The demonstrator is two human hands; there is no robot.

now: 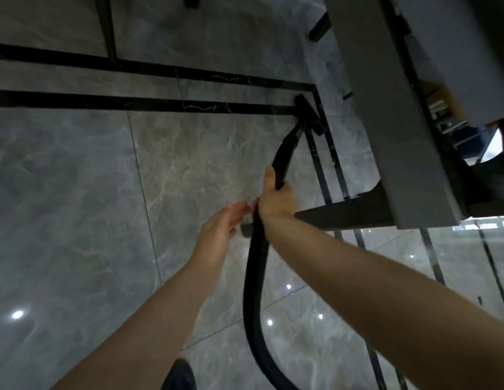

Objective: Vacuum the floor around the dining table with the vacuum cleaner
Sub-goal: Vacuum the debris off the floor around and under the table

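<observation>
My right hand [276, 199] is wrapped tight around the black vacuum wand [284, 161], thumb lying up along it. My left hand [220, 232] hangs just beside the hose [252, 277], fingers loose and spread; I cannot tell whether the fingertips touch it. The floor nozzle [308, 114] sits on the grey marble floor [90, 178], on a dark inlay strip, close to the dining table [386, 108]. The hose runs out of view at the bottom edge. Items on the table's far side are blurred.
</observation>
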